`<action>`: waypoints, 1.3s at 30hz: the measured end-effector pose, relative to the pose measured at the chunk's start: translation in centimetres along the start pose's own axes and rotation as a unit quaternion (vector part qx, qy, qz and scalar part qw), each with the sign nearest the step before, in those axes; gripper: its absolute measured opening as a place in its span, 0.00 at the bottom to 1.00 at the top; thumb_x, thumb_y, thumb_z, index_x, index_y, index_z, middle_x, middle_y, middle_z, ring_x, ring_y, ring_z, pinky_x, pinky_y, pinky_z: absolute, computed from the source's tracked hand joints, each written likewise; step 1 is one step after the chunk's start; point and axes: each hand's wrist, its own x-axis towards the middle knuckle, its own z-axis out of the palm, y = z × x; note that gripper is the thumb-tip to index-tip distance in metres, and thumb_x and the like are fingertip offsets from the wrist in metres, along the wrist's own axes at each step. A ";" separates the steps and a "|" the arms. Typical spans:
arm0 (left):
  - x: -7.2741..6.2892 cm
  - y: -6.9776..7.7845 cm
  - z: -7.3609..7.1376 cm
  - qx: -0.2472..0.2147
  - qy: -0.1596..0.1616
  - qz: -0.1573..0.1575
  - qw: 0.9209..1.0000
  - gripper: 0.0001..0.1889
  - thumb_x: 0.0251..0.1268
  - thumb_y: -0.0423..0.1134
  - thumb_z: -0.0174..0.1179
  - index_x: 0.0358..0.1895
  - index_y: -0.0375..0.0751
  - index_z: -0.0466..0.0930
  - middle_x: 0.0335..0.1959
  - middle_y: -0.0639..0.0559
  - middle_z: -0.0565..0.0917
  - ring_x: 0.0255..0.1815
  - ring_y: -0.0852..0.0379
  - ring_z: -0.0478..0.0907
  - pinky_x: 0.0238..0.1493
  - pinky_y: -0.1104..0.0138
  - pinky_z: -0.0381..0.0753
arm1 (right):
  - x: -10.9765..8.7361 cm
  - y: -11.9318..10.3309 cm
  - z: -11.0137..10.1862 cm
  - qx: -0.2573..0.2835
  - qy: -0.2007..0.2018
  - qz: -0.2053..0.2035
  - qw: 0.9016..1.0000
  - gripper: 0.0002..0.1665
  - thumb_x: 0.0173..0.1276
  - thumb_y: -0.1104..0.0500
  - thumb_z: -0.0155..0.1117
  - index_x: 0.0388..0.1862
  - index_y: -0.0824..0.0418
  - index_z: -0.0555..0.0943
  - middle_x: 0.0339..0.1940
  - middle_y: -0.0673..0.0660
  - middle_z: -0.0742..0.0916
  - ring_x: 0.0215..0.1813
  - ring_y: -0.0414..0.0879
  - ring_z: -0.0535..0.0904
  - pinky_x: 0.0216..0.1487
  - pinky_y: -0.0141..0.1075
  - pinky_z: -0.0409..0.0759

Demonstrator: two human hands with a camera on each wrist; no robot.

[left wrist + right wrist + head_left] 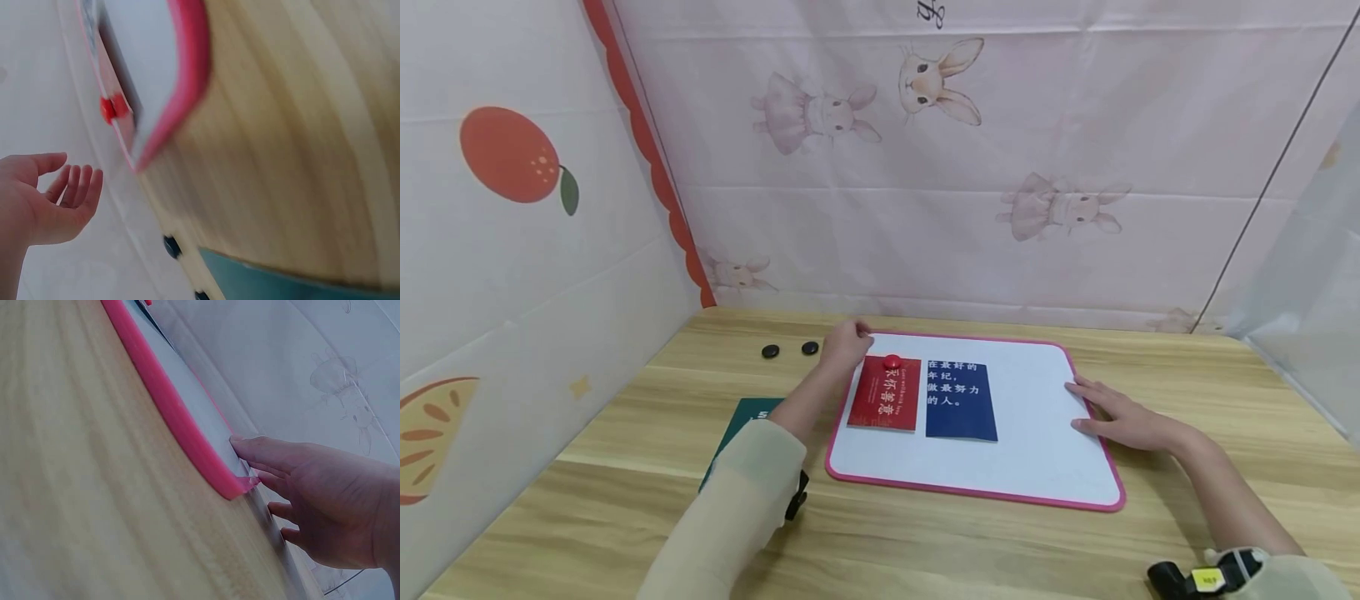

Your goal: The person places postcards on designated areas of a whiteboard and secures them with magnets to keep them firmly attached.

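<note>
A whiteboard (1045,467) with a pink frame lies on the wooden table. On it are a red card (880,408) with a round red magnet (892,362) at its top and a dark blue card (961,417) beside it. My left hand (847,343) hovers by the board's far left corner; in the left wrist view that hand (56,200) has loosely bent fingers and holds nothing. My right hand (1120,417) rests on the board's right edge. In the right wrist view, the right hand's thumb lies on the white surface, its fingers fairly straight along the frame.
Two round black magnets (771,352) lie on the table left of the board. A dark green card (752,410) is partly hidden under my left forearm. Printed cloth (925,250) hangs behind the table (970,550) and along its left side.
</note>
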 end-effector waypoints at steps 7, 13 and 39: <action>1.3 -2.8 -2.4 0.057 0.027 -0.005 0.998 0.12 0.63 0.33 0.54 0.50 0.35 0.74 0.43 0.44 0.77 0.43 0.49 0.74 0.43 0.61 0.75 | 0.1 0.2 -0.1 -0.003 -0.001 0.000 1.000 0.43 0.64 0.50 0.59 0.70 0.69 0.54 0.69 0.74 0.52 0.67 0.72 0.39 0.58 0.68 0.41; 1.5 -4.9 -3.9 0.108 0.026 -0.012 0.994 0.14 0.63 0.30 0.50 0.52 0.31 0.74 0.48 0.39 0.76 0.45 0.46 0.74 0.43 0.60 0.75 | 0.1 0.4 -0.1 -0.001 -0.001 0.002 1.000 0.43 0.64 0.50 0.59 0.70 0.69 0.54 0.69 0.74 0.51 0.67 0.72 0.39 0.57 0.68 0.40; 2.3 -6.7 -3.5 0.269 -0.012 0.016 0.963 0.10 0.59 0.22 0.53 0.44 0.26 0.75 0.41 0.33 0.78 0.38 0.45 0.78 0.33 0.62 0.79 | 0.2 0.9 0.2 0.002 0.006 -0.005 1.000 0.44 0.64 0.47 0.59 0.69 0.70 0.55 0.69 0.74 0.52 0.67 0.71 0.39 0.58 0.68 0.40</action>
